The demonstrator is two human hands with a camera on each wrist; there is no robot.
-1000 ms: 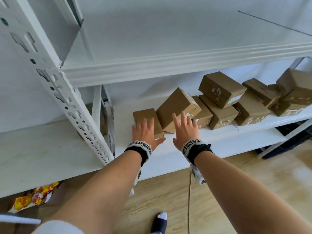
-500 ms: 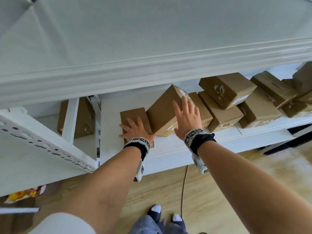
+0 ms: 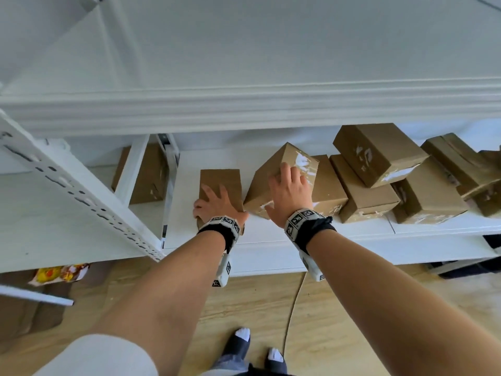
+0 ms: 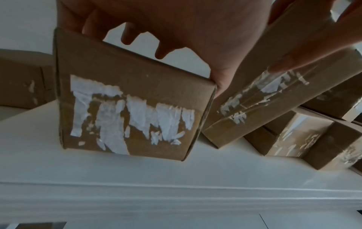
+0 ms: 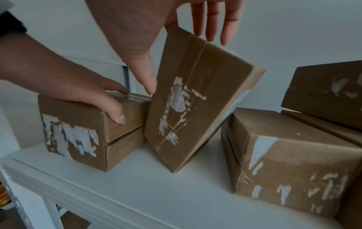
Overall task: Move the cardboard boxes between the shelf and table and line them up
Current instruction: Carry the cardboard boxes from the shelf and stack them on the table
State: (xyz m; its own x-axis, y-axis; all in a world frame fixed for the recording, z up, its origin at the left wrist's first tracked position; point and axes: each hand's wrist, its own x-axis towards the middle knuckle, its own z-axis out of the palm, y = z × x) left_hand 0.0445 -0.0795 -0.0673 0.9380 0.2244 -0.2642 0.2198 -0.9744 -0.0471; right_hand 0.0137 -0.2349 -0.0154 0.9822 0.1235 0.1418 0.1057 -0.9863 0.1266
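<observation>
Hands were hovering, now in contact. Left hand (image 3: 217, 204) grips the flat box (image 3: 221, 180) at the shelf's (image 3: 271, 237) left end, fingers (image 3: 207, 189) and thumb clamped round it. At its 3 o'clock, right hand (image 3: 290, 191) lands on the tilted box (image 3: 260, 185), fingers wide, not closed. Both boxes are still on the shelf; a lift looks next.

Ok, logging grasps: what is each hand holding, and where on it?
The left hand grips the flat box across its top. The right hand rests straight-fingered on the tilted box, at its upper edge, not gripping.
</observation>
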